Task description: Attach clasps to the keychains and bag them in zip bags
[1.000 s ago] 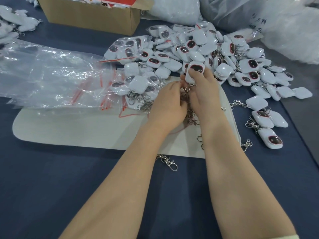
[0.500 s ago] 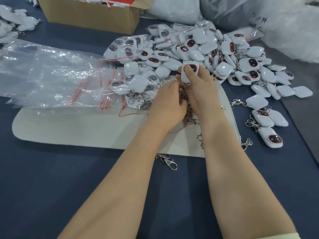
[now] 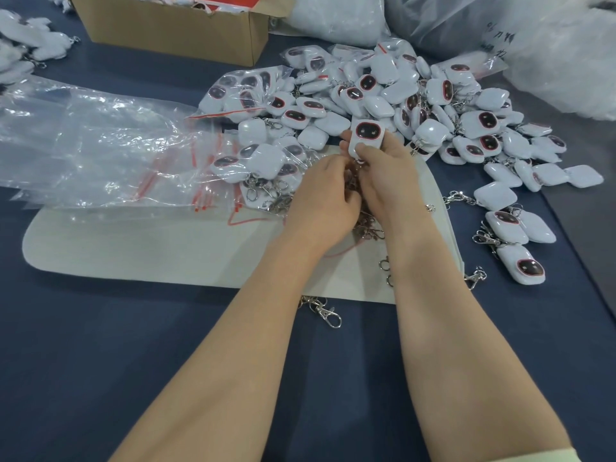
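My right hand [image 3: 388,181] pinches a white keychain [image 3: 366,136] with a dark red-rimmed face, held upright above the pale mat [image 3: 150,245]. My left hand [image 3: 321,201] sits just beside it with fingers curled at the keychain's ring, working a small metal clasp that is mostly hidden between the hands. A heap of loose keychains [image 3: 416,105] lies right behind. Loose metal clasps [image 3: 366,228] lie under and beside my hands. Clear zip bags [image 3: 100,145] with red seals spread out on the left.
A cardboard box [image 3: 173,28] stands at the back. Big plastic sacks [image 3: 550,55] fill the back right. Several keychains with clasps [image 3: 513,238] lie on the blue cloth to the right. One clasp [image 3: 325,310] lies at the mat's near edge. Filled zip bags [image 3: 246,91] rest by the heap.
My right hand has raised the keychain slightly and turned its dark face toward me. My left hand stays at the ring below it.
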`<action>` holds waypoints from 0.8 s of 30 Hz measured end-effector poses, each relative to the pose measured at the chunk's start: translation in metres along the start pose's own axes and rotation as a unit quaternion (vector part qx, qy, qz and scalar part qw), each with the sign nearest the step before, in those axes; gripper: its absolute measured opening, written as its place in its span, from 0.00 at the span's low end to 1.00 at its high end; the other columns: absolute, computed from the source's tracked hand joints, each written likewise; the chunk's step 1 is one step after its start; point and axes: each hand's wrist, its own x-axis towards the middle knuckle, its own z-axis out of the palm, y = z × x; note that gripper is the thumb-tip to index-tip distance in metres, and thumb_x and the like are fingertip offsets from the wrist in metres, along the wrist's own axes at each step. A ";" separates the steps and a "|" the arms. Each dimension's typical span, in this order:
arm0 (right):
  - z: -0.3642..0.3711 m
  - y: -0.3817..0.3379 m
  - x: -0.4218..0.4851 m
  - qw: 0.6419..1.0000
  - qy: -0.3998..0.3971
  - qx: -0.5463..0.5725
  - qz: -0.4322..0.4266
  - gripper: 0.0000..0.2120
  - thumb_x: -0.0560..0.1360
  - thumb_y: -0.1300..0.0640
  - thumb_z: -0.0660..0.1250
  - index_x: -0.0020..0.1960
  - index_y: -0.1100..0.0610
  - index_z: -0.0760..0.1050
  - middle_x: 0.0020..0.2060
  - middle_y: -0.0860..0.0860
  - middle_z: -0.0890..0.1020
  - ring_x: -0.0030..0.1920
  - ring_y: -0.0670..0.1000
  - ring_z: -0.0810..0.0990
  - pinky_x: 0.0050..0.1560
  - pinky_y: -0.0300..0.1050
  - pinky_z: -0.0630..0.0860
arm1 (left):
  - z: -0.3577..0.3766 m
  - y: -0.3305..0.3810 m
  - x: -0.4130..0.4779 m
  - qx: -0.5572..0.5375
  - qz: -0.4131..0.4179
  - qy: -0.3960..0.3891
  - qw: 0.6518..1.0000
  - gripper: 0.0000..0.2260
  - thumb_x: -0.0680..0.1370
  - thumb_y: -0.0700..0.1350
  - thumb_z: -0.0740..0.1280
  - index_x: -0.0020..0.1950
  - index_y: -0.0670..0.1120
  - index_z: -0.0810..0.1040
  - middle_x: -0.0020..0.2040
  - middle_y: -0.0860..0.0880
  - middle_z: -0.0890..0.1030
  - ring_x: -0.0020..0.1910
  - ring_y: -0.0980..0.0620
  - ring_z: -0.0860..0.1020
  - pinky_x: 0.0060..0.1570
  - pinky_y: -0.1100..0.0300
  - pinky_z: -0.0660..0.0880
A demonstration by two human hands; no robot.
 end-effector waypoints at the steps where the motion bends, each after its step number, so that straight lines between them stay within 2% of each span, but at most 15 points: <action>1: 0.000 0.000 0.000 1.000 0.000 -0.010 -0.004 0.12 0.79 0.73 0.56 0.58 0.64 0.72 0.45 0.55 0.80 0.46 0.49 0.80 0.49 0.40 0.78 | 0.000 0.000 0.000 -0.001 0.001 0.001 1.000 0.17 0.74 0.37 0.62 0.63 0.40 0.72 0.59 0.43 0.74 0.59 0.46 0.72 0.57 0.56 0.68; 7: -0.003 -0.001 0.001 1.000 0.003 -0.004 0.001 0.12 0.78 0.74 0.56 0.54 0.62 0.74 0.50 0.58 0.80 0.53 0.54 0.80 0.60 0.50 0.76 | -0.001 0.003 -0.002 -0.003 0.026 0.052 0.998 0.13 0.76 0.38 0.61 0.60 0.42 0.74 0.60 0.47 0.74 0.58 0.50 0.71 0.53 0.63 0.65; 9: -0.003 0.000 0.002 1.000 0.010 -0.001 0.007 0.11 0.78 0.72 0.57 0.49 0.60 0.75 0.48 0.57 0.80 0.50 0.54 0.81 0.58 0.51 0.77 | -0.004 0.006 -0.004 0.015 0.036 0.094 0.995 0.11 0.77 0.39 0.61 0.57 0.42 0.76 0.58 0.47 0.76 0.57 0.49 0.72 0.54 0.62 0.66; 11: -0.002 0.000 0.003 0.999 0.020 0.023 0.011 0.09 0.78 0.71 0.59 0.48 0.61 0.74 0.45 0.57 0.79 0.45 0.52 0.81 0.52 0.47 0.78 | -0.008 0.006 -0.004 0.052 0.039 0.145 0.987 0.10 0.77 0.40 0.61 0.56 0.41 0.77 0.57 0.46 0.77 0.58 0.46 0.73 0.60 0.55 0.66; 14: -0.003 0.001 0.006 0.999 0.031 0.040 0.016 0.08 0.79 0.69 0.59 0.47 0.60 0.74 0.45 0.55 0.79 0.43 0.50 0.81 0.43 0.40 0.80 | -0.012 0.003 -0.003 0.098 -0.009 0.181 0.978 0.12 0.77 0.43 0.61 0.58 0.43 0.76 0.66 0.45 0.72 0.66 0.45 0.68 0.67 0.45 0.62; 18: -0.004 0.002 0.008 0.998 0.036 0.048 0.025 0.07 0.79 0.68 0.59 0.47 0.60 0.74 0.47 0.58 0.79 0.45 0.52 0.80 0.44 0.41 0.79 | -0.013 -0.002 -0.005 0.092 -0.046 0.195 0.975 0.12 0.77 0.43 0.61 0.58 0.41 0.76 0.73 0.43 0.63 0.72 0.43 0.60 0.69 0.46 0.60; 22: -0.003 0.002 0.006 0.999 0.031 0.015 0.019 0.09 0.78 0.68 0.60 0.44 0.59 0.76 0.39 0.54 0.80 0.41 0.51 0.80 0.45 0.43 0.77 | -0.016 -0.008 -0.003 0.109 -0.073 0.212 0.968 0.12 0.77 0.45 0.61 0.58 0.43 0.75 0.72 0.45 0.64 0.70 0.44 0.62 0.67 0.48 0.62; 24: -0.002 0.002 0.005 0.999 0.029 -0.010 0.009 0.09 0.78 0.68 0.60 0.45 0.59 0.75 0.40 0.54 0.80 0.41 0.50 0.80 0.46 0.43 0.77 | -0.019 -0.012 -0.002 0.114 -0.084 0.208 0.968 0.13 0.77 0.45 0.61 0.59 0.44 0.75 0.71 0.46 0.66 0.69 0.45 0.64 0.67 0.48 0.62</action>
